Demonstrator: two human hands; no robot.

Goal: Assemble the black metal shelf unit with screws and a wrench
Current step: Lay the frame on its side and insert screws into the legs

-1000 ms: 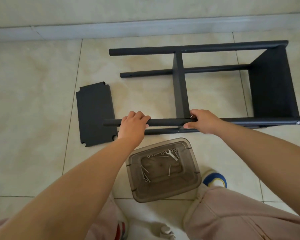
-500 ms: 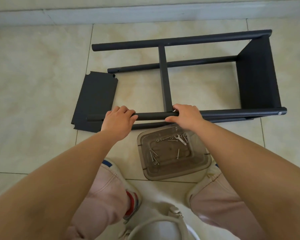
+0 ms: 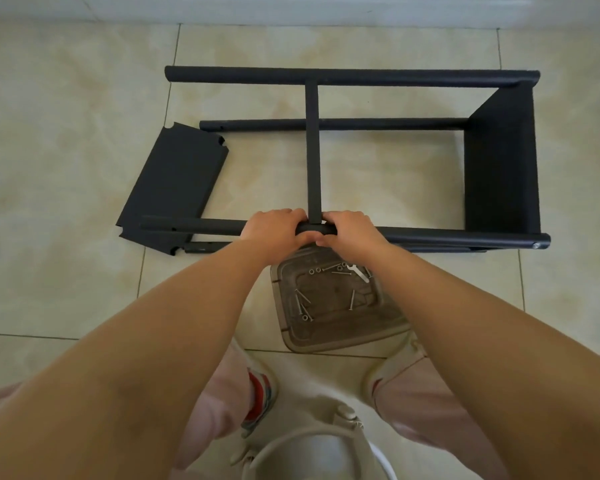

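1. Black metal shelf frame (image 3: 499, 161) lying on its side on a beige tiled floor (image 3: 66, 168).
2. Left hand (image 3: 274, 232) and right hand (image 3: 349, 233) curled around the nearest pole (image 3: 447, 236), either side of the middle shelf's joint.
3. Loose shelf panel (image 3: 174, 181) flat at the frame's left end.
4. Clear tray (image 3: 378, 336) just below the hands, holding screws (image 3: 303, 304) and a wrench (image 3: 357, 271).

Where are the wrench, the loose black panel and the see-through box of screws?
wrench (image 3: 357, 270), head view, on its silver handle.
loose black panel (image 3: 174, 185), head view, middle of its flat face.
see-through box (image 3: 343, 342), head view, on its near rim.
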